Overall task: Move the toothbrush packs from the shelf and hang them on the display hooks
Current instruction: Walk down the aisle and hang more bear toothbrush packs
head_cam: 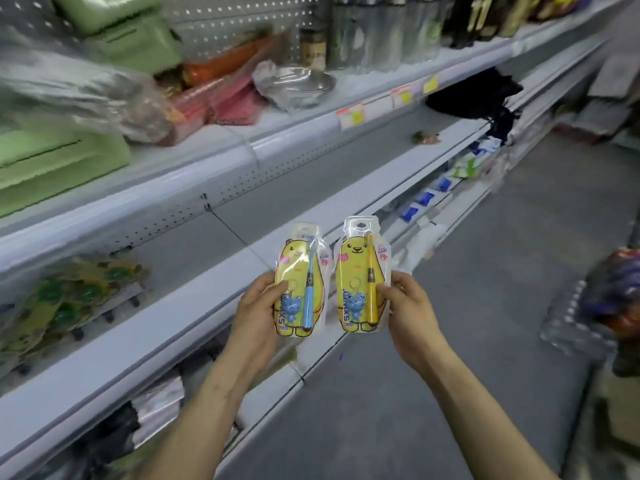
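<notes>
A: So, which step is this?
B: Carrying, I'd judge: both packs are off the shelf and not yet hung. The left hand (258, 306) grips the blue-brush pack (301, 282) by its left edge, thumb across the front; the right hand (403, 306) pinches the yellow-brush pack (362, 275) by its right edge.
A: Where are they?
B: Upright, side by side, just apart, out past the front edge of the middle shelf (138, 355), with both forearms reaching forward from below.
A: And next?
B: A thin wire display hook (232, 230) juts from the pegboard back panel (166, 216), its tip near the blue-brush pack. One pack's top hole needs lining up with that tip, then sliding on; probably one at a time
</notes>
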Demonstrator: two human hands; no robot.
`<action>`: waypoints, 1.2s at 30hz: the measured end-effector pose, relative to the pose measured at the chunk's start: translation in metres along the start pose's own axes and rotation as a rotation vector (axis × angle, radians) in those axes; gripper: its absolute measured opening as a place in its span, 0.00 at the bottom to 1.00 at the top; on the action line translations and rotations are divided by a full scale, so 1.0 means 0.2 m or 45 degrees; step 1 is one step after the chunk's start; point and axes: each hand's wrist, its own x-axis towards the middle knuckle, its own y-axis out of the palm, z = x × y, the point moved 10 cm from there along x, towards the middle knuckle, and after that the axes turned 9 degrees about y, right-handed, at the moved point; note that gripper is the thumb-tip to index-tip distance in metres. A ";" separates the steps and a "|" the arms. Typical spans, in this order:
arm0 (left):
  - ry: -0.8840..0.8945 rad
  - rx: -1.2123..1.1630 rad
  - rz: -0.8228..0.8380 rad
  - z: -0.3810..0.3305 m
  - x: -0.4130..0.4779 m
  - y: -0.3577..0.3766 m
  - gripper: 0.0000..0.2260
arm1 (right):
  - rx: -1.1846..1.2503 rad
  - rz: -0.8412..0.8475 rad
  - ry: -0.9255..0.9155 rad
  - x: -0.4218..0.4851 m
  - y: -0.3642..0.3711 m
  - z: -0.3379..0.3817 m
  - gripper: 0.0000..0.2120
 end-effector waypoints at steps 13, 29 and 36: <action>-0.148 -0.099 0.516 0.41 0.43 2.03 0.14 | 0.123 -0.420 -0.150 0.39 -1.64 0.84 0.12; -0.257 0.044 1.066 0.83 1.31 4.17 0.10 | 0.349 -1.031 -0.391 1.12 -3.03 1.74 0.08; -0.288 0.040 1.342 0.88 1.50 5.14 0.10 | 0.416 -1.294 -0.490 1.22 -3.53 2.14 0.08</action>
